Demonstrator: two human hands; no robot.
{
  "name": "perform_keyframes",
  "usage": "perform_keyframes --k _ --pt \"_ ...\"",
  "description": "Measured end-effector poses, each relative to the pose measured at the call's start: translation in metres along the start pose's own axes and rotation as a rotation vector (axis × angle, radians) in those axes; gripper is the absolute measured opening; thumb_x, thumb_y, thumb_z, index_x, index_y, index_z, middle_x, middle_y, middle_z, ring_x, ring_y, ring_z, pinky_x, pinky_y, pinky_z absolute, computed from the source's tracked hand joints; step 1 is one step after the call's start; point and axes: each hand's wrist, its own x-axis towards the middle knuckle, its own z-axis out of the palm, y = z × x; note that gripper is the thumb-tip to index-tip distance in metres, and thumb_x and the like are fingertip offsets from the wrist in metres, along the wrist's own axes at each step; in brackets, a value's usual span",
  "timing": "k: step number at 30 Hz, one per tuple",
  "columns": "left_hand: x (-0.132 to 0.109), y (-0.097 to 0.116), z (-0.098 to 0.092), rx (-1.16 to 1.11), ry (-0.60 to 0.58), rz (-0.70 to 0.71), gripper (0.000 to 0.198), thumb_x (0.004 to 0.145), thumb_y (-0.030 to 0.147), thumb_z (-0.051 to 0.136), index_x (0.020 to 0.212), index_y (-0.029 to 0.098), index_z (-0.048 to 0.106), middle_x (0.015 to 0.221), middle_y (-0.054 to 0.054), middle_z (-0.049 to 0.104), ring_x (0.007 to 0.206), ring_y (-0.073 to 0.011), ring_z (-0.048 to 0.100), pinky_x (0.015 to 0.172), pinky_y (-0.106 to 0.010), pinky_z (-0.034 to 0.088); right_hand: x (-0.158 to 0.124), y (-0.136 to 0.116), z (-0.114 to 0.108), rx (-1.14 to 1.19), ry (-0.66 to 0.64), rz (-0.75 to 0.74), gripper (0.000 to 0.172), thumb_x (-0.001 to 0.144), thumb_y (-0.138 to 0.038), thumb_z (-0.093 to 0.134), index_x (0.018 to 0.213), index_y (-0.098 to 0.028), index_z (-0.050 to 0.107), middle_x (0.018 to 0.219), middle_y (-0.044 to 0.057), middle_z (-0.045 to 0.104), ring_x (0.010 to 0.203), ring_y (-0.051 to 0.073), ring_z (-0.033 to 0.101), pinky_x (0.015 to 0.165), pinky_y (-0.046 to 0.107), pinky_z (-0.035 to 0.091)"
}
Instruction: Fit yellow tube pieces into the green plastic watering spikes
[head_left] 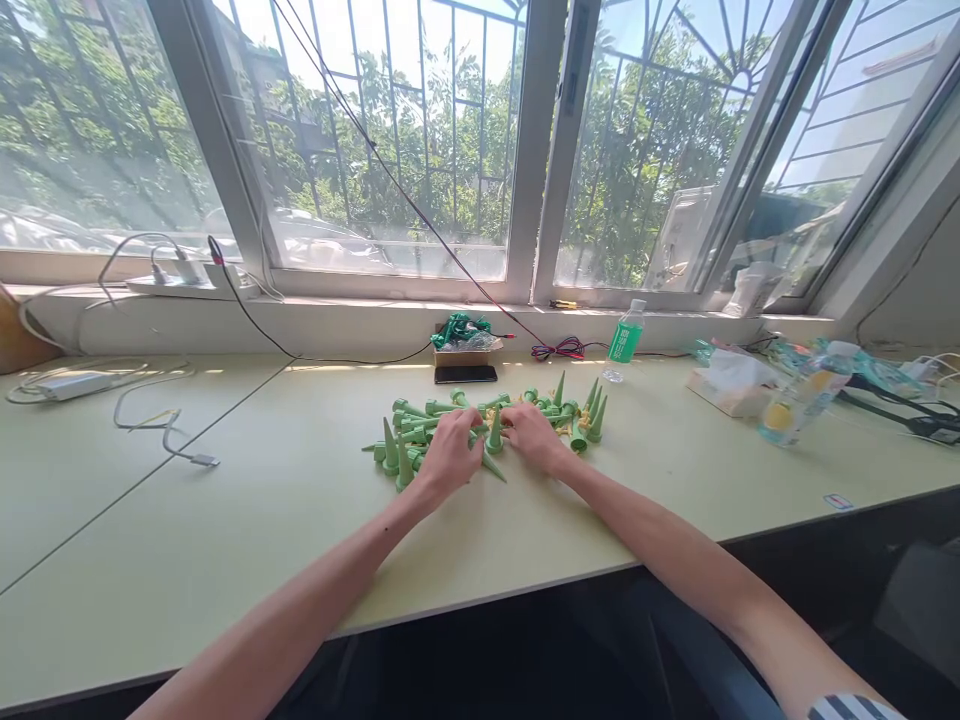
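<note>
Many green cone-shaped plastic spikes with ridged caps lie in a loose heap on the table. My left hand [451, 450] curls over the heap's near side, with green plastic showing between its thumb and fingers. A green spike [492, 466] sticks out beside that hand, its tip toward me and to the right. Between my hands one green cone [494, 434] stands upright. My right hand [532, 437] is closed just right of that cone, its fingertips partly hidden. Small yellow pieces [562, 428] are scattered among the spikes. More cones [596, 418] stand at the heap's right end.
Behind the heap are a black phone [465, 374] and a small box [469, 355] with green material. A green-labelled bottle [625, 338] stands to the right, then a tissue box [735, 385] and another bottle [802, 400]. A white cable [172, 440] lies left, near a table seam.
</note>
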Motion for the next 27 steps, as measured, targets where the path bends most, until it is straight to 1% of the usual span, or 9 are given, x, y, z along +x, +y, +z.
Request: perform_keyframes --k 5,12,18,21,24,27 --pt "0.0 0.0 0.0 0.006 -0.011 -0.001 0.014 0.077 0.015 0.053 0.09 0.019 0.055 0.094 -0.007 0.061 0.096 -0.0241 0.055 0.083 -0.036 0.046 0.0 0.002 0.001 -0.002 0.042 0.034 0.007 0.08 -0.012 0.065 0.075 -0.016 0.062 0.081 0.005 0.061 0.085 0.017 0.053 0.072 0.024 0.036" --pt "-0.001 0.002 -0.001 0.001 -0.001 0.002 0.016 0.075 0.014 0.052 0.089 0.019 0.056 0.093 -0.006 0.061 0.096 -0.0236 0.055 0.084 -0.035 0.046 0.0 0.002 -0.003 -0.056 0.058 0.074 0.007 0.084 -0.016 0.062 0.076 -0.017 0.063 0.082 0.005 0.06 0.081 0.017 0.054 0.069 0.024 0.036" --pt "-0.002 0.009 -0.006 0.081 0.038 -0.012 0.019 0.073 0.013 0.048 0.088 0.019 0.059 0.091 -0.008 0.061 0.096 -0.0255 0.054 0.082 -0.036 0.045 0.0 0.002 -0.005 -0.065 0.086 0.094 0.008 0.087 -0.019 0.059 0.082 -0.017 0.064 0.083 0.006 0.06 0.081 0.017 0.054 0.068 0.025 0.036" --pt "-0.002 0.014 -0.011 0.106 0.013 -0.066 0.02 0.074 0.013 0.047 0.087 0.019 0.06 0.091 -0.007 0.06 0.093 -0.0244 0.056 0.076 -0.033 0.045 0.0 0.001 -0.005 -0.036 0.109 0.1 0.009 0.089 -0.02 0.056 0.083 -0.017 0.063 0.083 0.006 0.06 0.08 0.017 0.054 0.068 0.024 0.036" --pt "-0.002 0.019 -0.013 0.126 -0.042 -0.151 0.021 0.075 0.013 0.046 0.088 0.02 0.06 0.093 -0.006 0.061 0.082 -0.0213 0.059 0.065 -0.03 0.043 0.0 -0.001 -0.007 0.009 0.143 0.108 0.014 0.092 -0.021 0.052 0.083 -0.017 0.062 0.083 0.005 0.06 0.078 0.016 0.054 0.069 0.024 0.036" --pt "-0.003 0.019 -0.013 0.137 -0.068 -0.173 0.021 0.074 0.012 0.045 0.086 0.02 0.059 0.092 -0.005 0.062 0.075 -0.0194 0.059 0.061 -0.029 0.04 -0.001 -0.004 -0.008 0.054 0.177 0.115 0.019 0.094 -0.021 0.048 0.081 -0.017 0.061 0.081 0.005 0.06 0.076 0.015 0.053 0.069 0.023 0.036"
